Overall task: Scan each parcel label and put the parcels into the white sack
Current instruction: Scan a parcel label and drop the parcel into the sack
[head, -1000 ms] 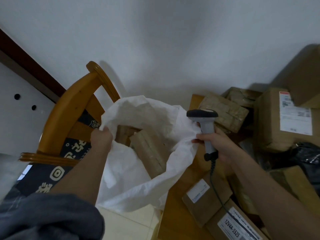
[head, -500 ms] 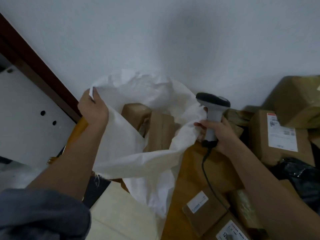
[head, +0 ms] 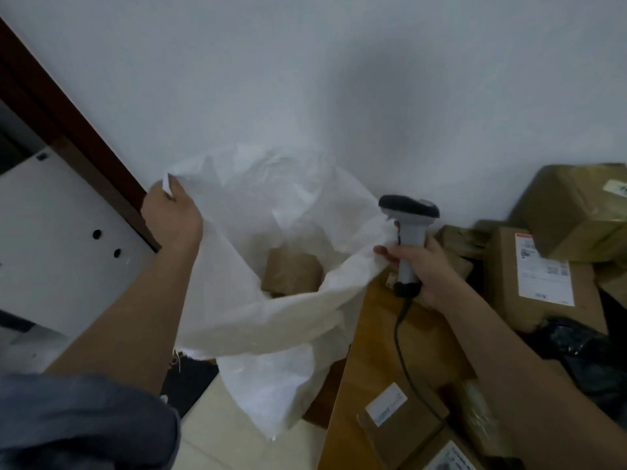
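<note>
**Both hands hold the sack mouth wide**

Left hand (head: pixel 171 220) grips the far left edge of the white sack (head: pixel 271 320) and lifts it high near the wall. Right hand (head: pixel 419 266) is closed around the handle of the grey scanner (head: pixel 409 232), and its fingertips also pinch the right edge of the sack. One brown parcel (head: pixel 291 273) lies inside the sack, low in the opening. More parcels wait on the bench (head: pixel 376 351) at the right: a box with white label (head: pixel 543 276), a taped box (head: pixel 576 212) above it, and a small labelled parcel (head: pixel 400 418) near the scanner's black cable (head: pixel 403 354).
</note>
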`<action>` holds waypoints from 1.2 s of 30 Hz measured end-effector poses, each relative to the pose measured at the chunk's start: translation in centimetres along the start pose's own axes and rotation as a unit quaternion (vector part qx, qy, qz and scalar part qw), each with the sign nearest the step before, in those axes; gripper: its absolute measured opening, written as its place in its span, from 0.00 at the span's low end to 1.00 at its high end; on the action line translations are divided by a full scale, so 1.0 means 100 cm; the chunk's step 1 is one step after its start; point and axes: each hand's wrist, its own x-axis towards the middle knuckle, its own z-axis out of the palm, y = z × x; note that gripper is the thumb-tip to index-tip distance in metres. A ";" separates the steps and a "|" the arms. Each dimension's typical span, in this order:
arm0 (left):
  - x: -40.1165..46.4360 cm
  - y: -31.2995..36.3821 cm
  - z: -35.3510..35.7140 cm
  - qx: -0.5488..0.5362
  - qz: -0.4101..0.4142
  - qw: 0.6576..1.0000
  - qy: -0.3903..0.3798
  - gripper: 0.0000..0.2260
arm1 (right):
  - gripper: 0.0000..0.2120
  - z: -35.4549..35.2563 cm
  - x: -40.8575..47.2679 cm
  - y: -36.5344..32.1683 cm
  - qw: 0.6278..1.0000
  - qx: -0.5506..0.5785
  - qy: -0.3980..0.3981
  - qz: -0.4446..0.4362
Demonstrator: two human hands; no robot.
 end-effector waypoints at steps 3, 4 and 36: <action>-0.024 -0.045 0.001 0.069 -0.102 0.988 -0.091 0.15 | 0.26 -0.006 0.008 0.024 0.990 -0.121 0.040 0.052; -0.030 -0.054 0.000 0.074 -0.126 0.983 -0.110 0.12 | 0.26 -0.010 0.014 0.032 0.986 -0.145 0.054 0.069; -0.405 -0.020 0.017 0.335 0.174 0.576 -0.725 0.49 | 0.32 -0.122 -0.076 0.025 0.960 -0.249 0.047 0.123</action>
